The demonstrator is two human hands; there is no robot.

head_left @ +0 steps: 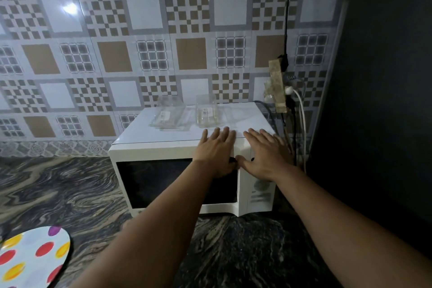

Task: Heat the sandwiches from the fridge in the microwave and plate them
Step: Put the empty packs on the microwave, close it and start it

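Note:
A white microwave (163, 147) with a dark glass door stands on the marbled counter against the tiled wall, its door closed. My left hand (216, 149) lies flat over the top front edge, fingers spread on the top, thumb down at the door's upper right corner. My right hand (264, 154) rests beside it over the control panel side, fingers also spread on the top. Neither hand holds anything. A white plate (30, 259) with coloured dots sits at the bottom left of the counter. No sandwiches are in view.
Two clear plastic containers (169, 112) (207, 113) stand on the microwave's top toward the back. A power strip (277, 86) with plugs and cables hangs on the wall at the right. A dark tall surface (378, 100) bounds the right side. Dark marbled counter (70, 189) spreads to the left.

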